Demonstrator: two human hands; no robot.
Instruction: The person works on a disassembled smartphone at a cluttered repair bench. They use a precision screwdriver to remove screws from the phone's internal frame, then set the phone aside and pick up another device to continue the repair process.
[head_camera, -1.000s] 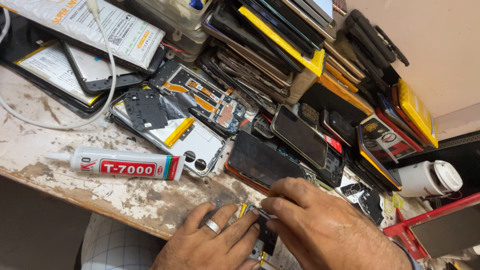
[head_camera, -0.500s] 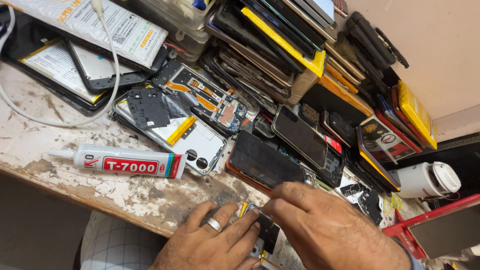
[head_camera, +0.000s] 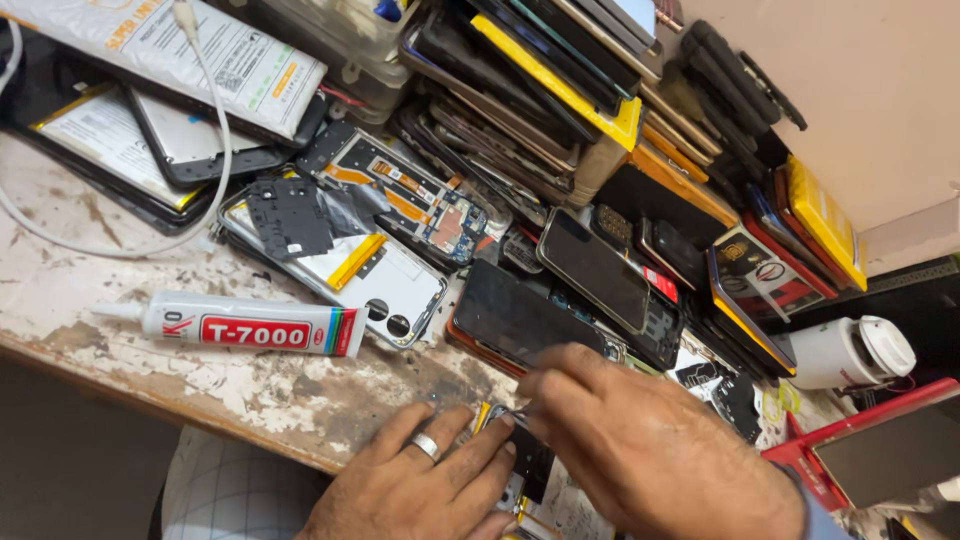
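The small opened phone lies flat at the near edge of the desk, pinned under the fingers of both hands. It looks thin, light and stiff, with dark inner parts and a yellow edge showing between the fingertips; I judge it fragile, its exposed parts easily bent or scratched, so it is best held by its outer frame and edges, not by the bare middle. The left hand, a ring on one finger, lies flat with its fingers spread and pressing on the phone's left side. The right hand has its thumb and forefinger pinched together at the phone's upper end; a tiny part or tool may sit between them, but it is too small to tell.

Just beyond the fingers lies a dark phone face up. Well to the left of the fingers rests a white glue tube with a red label, on worn, flaking paint. Farther off, an open phone back with a yellow strip and heaped stacks of phones. To the right stands a white pot.
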